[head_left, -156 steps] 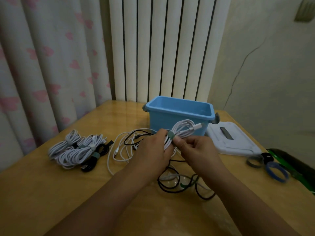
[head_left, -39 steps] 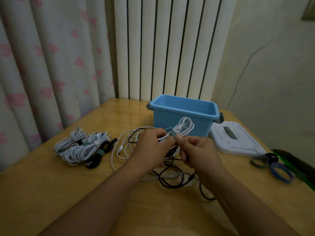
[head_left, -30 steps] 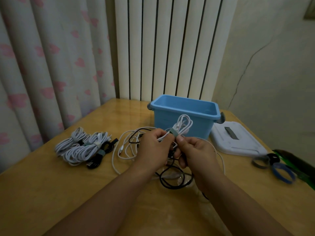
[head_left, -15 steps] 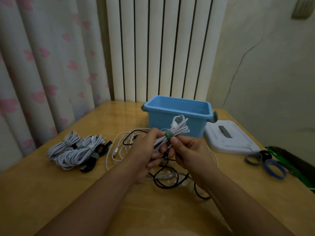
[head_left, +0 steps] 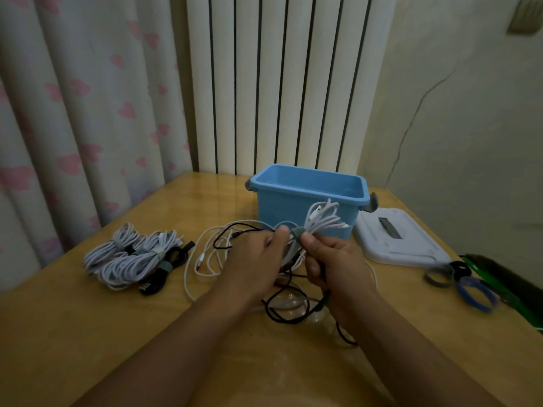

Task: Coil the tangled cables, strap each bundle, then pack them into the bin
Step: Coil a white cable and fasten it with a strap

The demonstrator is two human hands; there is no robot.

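Note:
I hold a coiled white cable bundle (head_left: 324, 220) in front of the blue bin (head_left: 307, 198). A grey-green strap (head_left: 297, 234) wraps its middle. My left hand (head_left: 255, 265) grips the bundle's near part, and my right hand (head_left: 332, 268) pinches the bundle at the strap. Under my hands lie loose black and white cables (head_left: 223, 254) in a tangle. At the left of the table rest strapped bundles (head_left: 132, 259), white and black. The bin looks empty from here.
The bin's white lid (head_left: 396, 242) lies flat to the right of the bin. Spare straps (head_left: 458, 280), grey, black and blue, sit near the table's right edge beside a green and black object (head_left: 505, 283). Curtains and a radiator stand behind the wooden table (head_left: 88, 333).
The strap has been wound and closed round the white bundle. In the last half second my hands and the bundle barely moved; only the view shifted a little.

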